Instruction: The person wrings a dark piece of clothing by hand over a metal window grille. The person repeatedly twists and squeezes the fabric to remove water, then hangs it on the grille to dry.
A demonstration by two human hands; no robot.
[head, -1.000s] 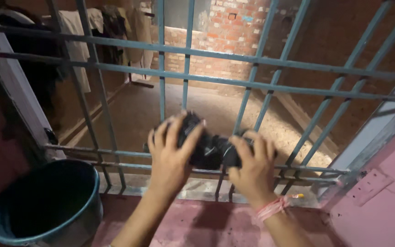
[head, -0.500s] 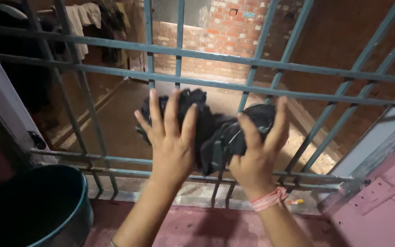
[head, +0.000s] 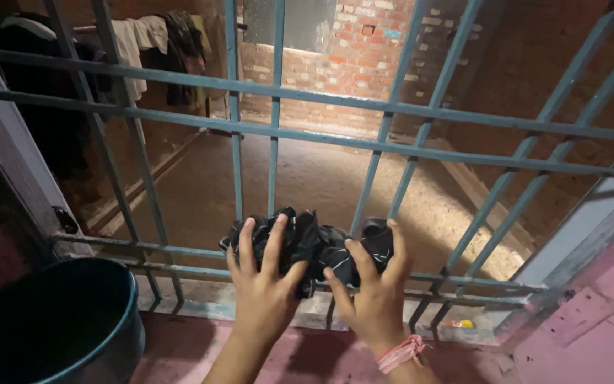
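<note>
**Inspector:** State the hands' position.

**Assistant:** Both hands press a bunched black cloth against the blue-green metal grille, low down, just above its bottom rails. The left hand has its fingers spread wide over the cloth's left part. The right hand also has its fingers spread, curling over the right part. Neither pinches; the palms bear on the bundle.

**Inspector:** Why held so?

**Assistant:** In my judgement, the bars give a firm backing, so the wadded cloth stays compact under two flat palms. Whether it is wet I cannot tell.

**Inspector:** Surroundings?

**Assistant:** A dark round bucket stands at the lower left corner of the pink ledge, near the grille's foot. A pinkish thread band circles the right wrist. Beyond the bars lie a dirt yard, a brick wall and hanging clothes at the upper left.

**Inspector:** Packages, labels, signs?

**Assistant:** None legible. A small yellow-orange object lies at the grille's base on the right; its kind is unclear.
</note>
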